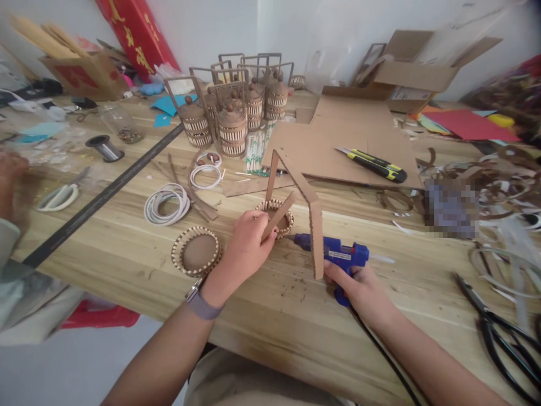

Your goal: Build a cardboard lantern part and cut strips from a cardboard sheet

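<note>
My left hand [250, 237] is closed on a narrow cardboard strip [279, 216], over a small round basket [289, 224] with a beaded-looking slatted rim. A blue glue gun [333, 248] is gripped in my right hand [359, 285], its nozzle pointing left and close to the basket's lower right side. Between my hands rises a bent cardboard handle frame [316, 231], its near leg in front of the glue gun. Whether the frame joins the strip or basket, I cannot tell. Left of my left wrist stands a second round basket [198, 252], open at the top.
Lidded baskets with tall handles [233, 127] stand at the back. A yellow-black utility knife [374, 163] lies on a cardboard sheet [338, 124]. Black scissors [492, 321] lie at right, coiled white strips [167, 204] at left. Another person's hand [12, 169] shows at far left.
</note>
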Demonstrator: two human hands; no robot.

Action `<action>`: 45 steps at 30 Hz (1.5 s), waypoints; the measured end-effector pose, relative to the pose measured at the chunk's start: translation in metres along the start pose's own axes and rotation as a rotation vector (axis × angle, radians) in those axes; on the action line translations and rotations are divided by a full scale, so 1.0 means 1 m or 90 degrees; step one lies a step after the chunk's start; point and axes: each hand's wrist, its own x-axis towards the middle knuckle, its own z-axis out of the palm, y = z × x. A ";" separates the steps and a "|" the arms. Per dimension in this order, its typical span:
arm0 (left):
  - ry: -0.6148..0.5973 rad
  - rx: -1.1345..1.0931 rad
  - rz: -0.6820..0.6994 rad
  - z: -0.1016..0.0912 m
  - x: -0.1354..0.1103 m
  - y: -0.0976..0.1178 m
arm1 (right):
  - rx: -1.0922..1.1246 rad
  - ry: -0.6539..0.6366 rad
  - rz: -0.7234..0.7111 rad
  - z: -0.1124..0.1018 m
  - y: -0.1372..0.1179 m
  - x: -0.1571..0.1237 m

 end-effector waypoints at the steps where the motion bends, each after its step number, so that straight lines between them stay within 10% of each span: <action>1: 0.003 0.001 -0.001 0.000 0.000 -0.001 | -0.007 0.008 -0.007 0.000 0.001 0.000; 45: 0.023 0.000 0.007 0.003 -0.001 -0.002 | -0.204 0.079 -0.202 0.002 0.003 0.000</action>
